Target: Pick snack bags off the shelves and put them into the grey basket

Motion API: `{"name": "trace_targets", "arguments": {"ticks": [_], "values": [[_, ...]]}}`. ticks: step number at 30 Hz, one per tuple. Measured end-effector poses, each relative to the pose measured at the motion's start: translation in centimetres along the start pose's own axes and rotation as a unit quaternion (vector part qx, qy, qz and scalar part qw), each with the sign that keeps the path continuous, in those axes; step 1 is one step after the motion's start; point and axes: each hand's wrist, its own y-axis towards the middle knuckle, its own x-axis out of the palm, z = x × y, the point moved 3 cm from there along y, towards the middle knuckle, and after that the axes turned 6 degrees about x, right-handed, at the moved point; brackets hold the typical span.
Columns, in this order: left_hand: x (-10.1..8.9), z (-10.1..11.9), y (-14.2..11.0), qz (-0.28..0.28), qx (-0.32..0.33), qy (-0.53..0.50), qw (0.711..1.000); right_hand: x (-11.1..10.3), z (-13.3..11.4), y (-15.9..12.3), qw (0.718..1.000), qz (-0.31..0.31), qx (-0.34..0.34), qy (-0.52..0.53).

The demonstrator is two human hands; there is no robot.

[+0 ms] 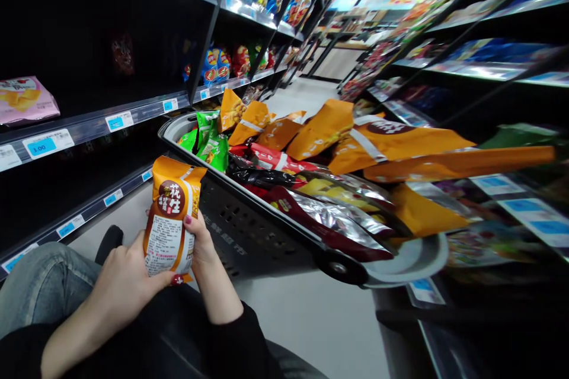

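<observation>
Both my hands hold an orange and white snack bag (171, 222) upright in front of me, its printed side toward me. My left hand (118, 278) grips the lower left edge, thumb across the bottom. Along the right edge, my right hand (202, 243) has its thumb on the front; its other fingers are hidden behind the bag. Just beyond stands a dark shopping basket (267, 237) with a grey rim. It is heaped with orange snack bags (320, 127), green packets (213, 142), a red packet (280, 157) and a dark red and silver bag (329, 222).
A shelf (93, 127) with price tags runs along the left, holding a pink snack bag (29, 99) and, farther off, several chip bags (216, 66). Stocked shelves (484, 65) line the right, blurred. Grey floor (306, 314) shows below the basket. My bent knee (42, 278) is at left.
</observation>
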Motion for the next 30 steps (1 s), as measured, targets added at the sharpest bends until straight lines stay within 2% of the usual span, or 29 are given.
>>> {"name": "trace_targets", "arguments": {"ticks": [5,7,10,12,14,22,30], "values": [[0.0,0.0,0.2,-0.02,-0.015,0.033,0.999,0.2,-0.2,0.0,1.0,-0.017,-0.001,0.007],[0.1,-0.1,0.5,-0.065,-0.017,-0.026,0.997,0.1,-0.5,0.2,1.0,0.001,-0.006,0.005],[0.4,-0.2,0.9,-0.17,-0.043,-0.149,0.973,-0.1,-1.1,0.8,0.999,0.037,-0.003,-0.004],[0.4,-0.2,0.9,-0.196,-0.084,-0.166,0.963,-0.1,-1.4,1.1,0.999,0.046,0.002,-0.008],[0.3,-0.1,0.7,-0.192,-0.11,-0.154,0.963,-0.1,-1.5,1.3,0.999,0.049,0.01,-0.007],[0.3,0.5,0.3,-0.183,-0.124,-0.168,0.961,-0.3,-0.6,1.0,0.992,0.067,0.097,0.033],[0.3,0.4,0.7,-0.191,-0.12,-0.196,0.954,-0.1,-0.9,0.8,0.991,0.09,0.098,0.023]]}}
